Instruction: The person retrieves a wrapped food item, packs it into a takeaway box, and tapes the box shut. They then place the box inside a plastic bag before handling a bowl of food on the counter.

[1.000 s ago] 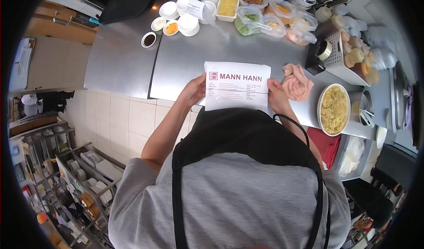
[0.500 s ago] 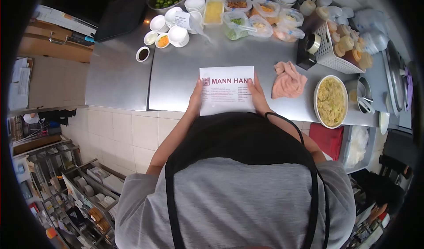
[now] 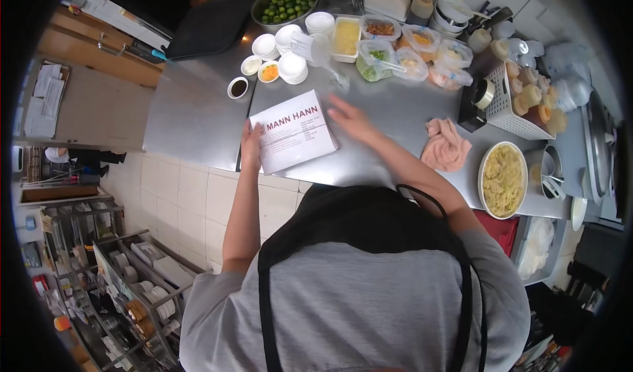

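Observation:
A white cardboard box [image 3: 300, 141] printed with "MANN HANN" in red sits tilted at the steel counter's front edge. My left hand [image 3: 250, 148] grips its left side, thumb on the top face. Off the box's upper right corner, my right hand [image 3: 353, 119] holds nothing, its fingers stretched out over the counter. Beyond it lies a clear plastic bag [image 3: 323, 52] with a paper slip [image 3: 302, 44]. To the right are a crumpled pink cloth [image 3: 446, 145] and a white oval bowl of yellowish fried rice [image 3: 502, 179].
At the back are stacked white bowls [image 3: 293, 67], a bowl of limes [image 3: 287, 5], a tub of yellow food [image 3: 345, 39] and bagged ingredients [image 3: 376, 61]. A dark sauce dish [image 3: 238, 88] stands left. A white basket of bottles [image 3: 521, 105] stands right. Another person [image 3: 72, 157] is far left.
My right hand has let go of the box and moved up beside it. The box has shifted left in view and turned, its left side still in my left hand.

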The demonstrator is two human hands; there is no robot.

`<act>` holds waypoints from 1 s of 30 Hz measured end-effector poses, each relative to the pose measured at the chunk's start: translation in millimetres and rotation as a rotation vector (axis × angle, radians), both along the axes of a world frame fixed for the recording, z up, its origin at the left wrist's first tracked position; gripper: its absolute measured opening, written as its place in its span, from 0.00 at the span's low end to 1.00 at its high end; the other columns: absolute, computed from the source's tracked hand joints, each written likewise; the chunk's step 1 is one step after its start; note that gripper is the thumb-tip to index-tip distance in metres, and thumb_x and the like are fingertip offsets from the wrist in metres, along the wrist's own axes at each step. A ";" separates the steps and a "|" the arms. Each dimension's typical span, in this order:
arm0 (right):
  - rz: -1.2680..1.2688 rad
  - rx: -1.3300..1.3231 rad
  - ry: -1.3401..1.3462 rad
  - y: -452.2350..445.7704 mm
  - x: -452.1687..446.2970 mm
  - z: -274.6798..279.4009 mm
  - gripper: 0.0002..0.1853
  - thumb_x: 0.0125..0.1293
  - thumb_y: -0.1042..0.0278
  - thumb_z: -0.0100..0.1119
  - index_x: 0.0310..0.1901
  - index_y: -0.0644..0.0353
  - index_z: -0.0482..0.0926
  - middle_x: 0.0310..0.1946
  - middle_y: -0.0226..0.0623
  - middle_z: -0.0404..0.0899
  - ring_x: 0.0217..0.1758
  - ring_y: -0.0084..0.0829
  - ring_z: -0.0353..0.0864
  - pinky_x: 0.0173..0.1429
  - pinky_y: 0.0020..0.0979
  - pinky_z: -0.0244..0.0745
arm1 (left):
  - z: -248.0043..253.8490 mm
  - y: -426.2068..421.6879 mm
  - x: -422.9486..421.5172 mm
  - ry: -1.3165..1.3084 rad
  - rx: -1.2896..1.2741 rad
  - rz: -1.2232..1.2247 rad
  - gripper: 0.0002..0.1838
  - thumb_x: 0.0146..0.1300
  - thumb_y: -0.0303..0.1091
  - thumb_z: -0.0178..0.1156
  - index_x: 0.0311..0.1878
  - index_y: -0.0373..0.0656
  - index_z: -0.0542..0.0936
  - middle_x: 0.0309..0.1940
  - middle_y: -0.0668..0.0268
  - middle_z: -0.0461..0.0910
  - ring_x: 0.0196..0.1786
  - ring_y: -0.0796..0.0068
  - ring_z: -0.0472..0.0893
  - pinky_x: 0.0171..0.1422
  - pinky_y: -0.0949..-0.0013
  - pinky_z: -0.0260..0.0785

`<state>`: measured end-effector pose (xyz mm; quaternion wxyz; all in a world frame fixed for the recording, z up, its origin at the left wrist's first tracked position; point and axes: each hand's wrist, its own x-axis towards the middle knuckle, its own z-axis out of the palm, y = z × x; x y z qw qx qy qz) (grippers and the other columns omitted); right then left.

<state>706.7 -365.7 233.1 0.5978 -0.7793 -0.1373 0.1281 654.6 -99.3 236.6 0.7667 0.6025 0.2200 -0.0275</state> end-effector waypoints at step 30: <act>-0.983 0.270 -0.228 -241.7 -126.2 111.4 0.08 0.61 0.65 0.54 0.38 0.58 0.70 0.36 0.29 0.73 0.38 0.20 0.70 0.42 0.21 0.67 | 32.5 -254.8 86.9 0.100 -0.222 -0.827 0.09 0.61 0.31 0.54 0.42 0.38 0.73 0.37 0.64 0.78 0.39 0.75 0.79 0.46 0.70 0.73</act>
